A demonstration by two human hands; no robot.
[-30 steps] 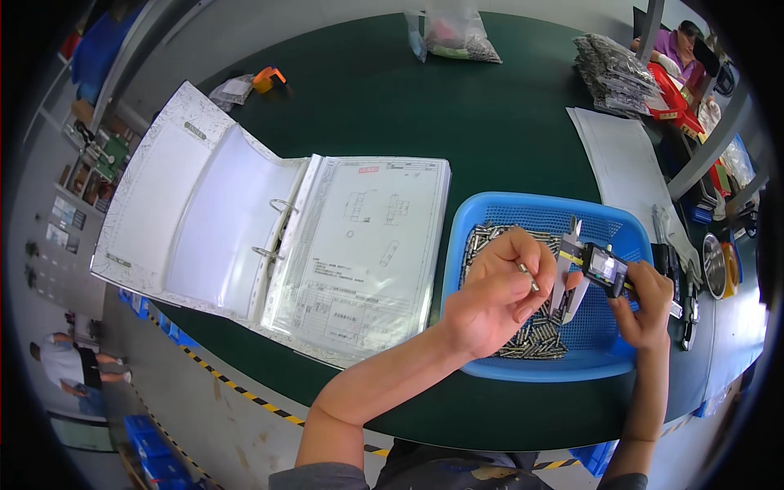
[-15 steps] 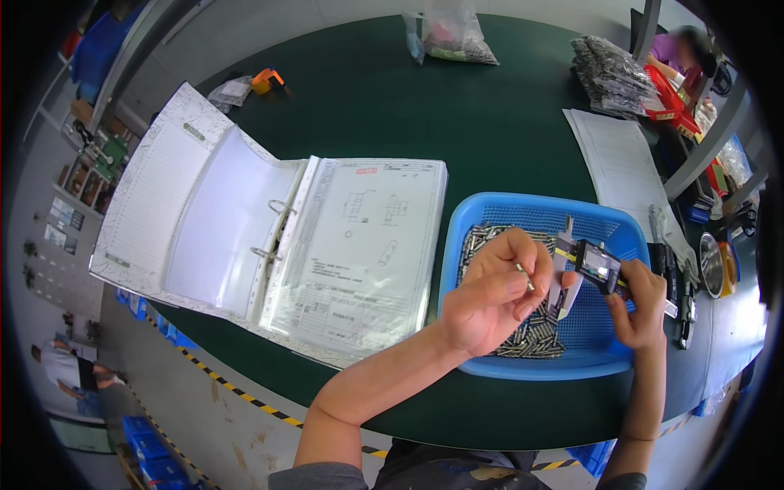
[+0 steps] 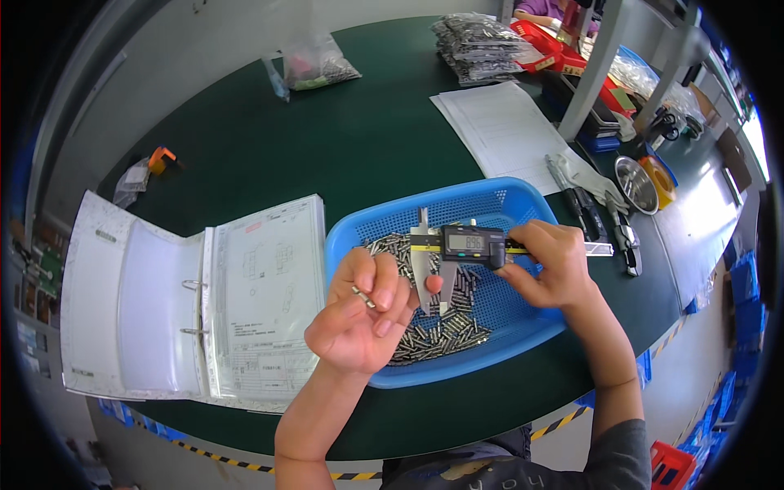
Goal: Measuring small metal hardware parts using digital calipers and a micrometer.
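My left hand (image 3: 359, 318) pinches a small shiny metal pin (image 3: 364, 297) between thumb and fingers, above the left side of a blue plastic basket (image 3: 531, 336). Wrapped round the slider and beam of a digital caliper (image 3: 474, 245) is my right hand (image 3: 549, 265). The caliper lies nearly level over the basket, its display facing up and its jaws parted. One fingertip of my left hand shows between the jaws, apparently steadying the caliper. Below, many similar metal pins (image 3: 449, 333) cover the left and middle of the basket floor.
An open ring binder (image 3: 163, 302) with drawings lies left of the basket. Behind it are paper sheets (image 3: 498, 131), stacked bags of parts (image 3: 474, 49) and another bag (image 3: 322, 65). A glove (image 3: 592, 175), a metal bowl (image 3: 635, 184) and dark-handled tools (image 3: 625, 243) lie to the right.
The head view has swung right, so the binder and basket appear farther left. The caliper has turned from slanted to almost level, its display now plainer. Both hands keep their holds.
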